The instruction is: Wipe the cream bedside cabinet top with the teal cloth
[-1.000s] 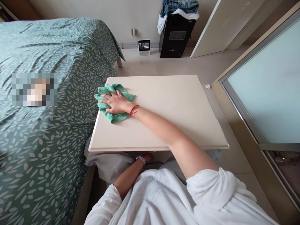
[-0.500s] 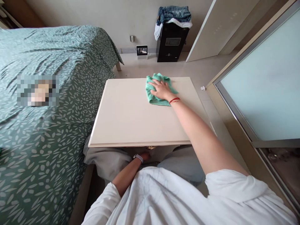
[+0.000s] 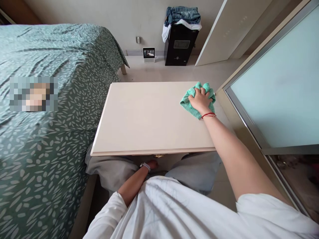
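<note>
My right hand (image 3: 200,100) presses a green cloth (image 3: 187,102) onto the far right corner of a cream tabletop (image 3: 144,116). Its fingers are spread and dig into the fabric, which bunches up around them and reaches the table's right edge. A red string circles that wrist. Below the table's front edge, in shadow between my knees, is my left hand (image 3: 153,164), wearing a watch (image 3: 145,166) on its wrist. Its fingers are mostly hidden, and nothing can be made out in it. A small brass-coloured pull (image 3: 159,155) shows under the front edge.
A bed with a green leaf-patterned cover (image 3: 69,96) stands close on the left, with a blurred patch (image 3: 37,96) on it. Behind the table are a small screen (image 3: 149,55) and a black cabinet (image 3: 179,46) with folded jeans (image 3: 183,15). A frosted sliding door (image 3: 281,79) borders the right.
My right hand has slid the green cloth rightward across the tabletop, from near the middle of the far edge to the far right corner. My left hand has stayed below the table.
</note>
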`<state>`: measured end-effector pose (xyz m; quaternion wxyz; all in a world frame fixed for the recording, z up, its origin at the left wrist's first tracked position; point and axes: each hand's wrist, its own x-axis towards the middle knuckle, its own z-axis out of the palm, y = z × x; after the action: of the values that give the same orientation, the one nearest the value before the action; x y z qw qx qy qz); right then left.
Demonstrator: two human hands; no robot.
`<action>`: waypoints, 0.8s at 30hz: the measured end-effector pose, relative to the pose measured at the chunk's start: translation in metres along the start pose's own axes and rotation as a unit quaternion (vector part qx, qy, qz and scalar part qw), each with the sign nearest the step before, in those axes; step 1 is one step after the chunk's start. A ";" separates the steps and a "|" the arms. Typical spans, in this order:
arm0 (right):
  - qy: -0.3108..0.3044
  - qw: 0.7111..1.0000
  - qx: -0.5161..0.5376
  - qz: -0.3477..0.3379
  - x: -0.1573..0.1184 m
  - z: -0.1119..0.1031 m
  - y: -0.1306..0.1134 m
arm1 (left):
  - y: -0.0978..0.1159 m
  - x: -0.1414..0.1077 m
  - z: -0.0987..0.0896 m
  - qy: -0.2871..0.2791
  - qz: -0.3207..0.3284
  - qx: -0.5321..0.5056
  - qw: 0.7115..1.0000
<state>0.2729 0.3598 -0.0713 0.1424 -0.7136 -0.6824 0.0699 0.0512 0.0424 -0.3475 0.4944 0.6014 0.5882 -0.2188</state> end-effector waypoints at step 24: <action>-0.112 0.935 0.092 -0.325 -0.101 0.075 -0.290 | 0.003 -0.003 -0.001 0.014 0.023 -0.013 1.000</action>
<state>-0.0314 0.2754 -0.0658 0.1451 -0.4245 -0.8789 0.1621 0.0530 0.0428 -0.3439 0.4985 0.6118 0.5836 -0.1912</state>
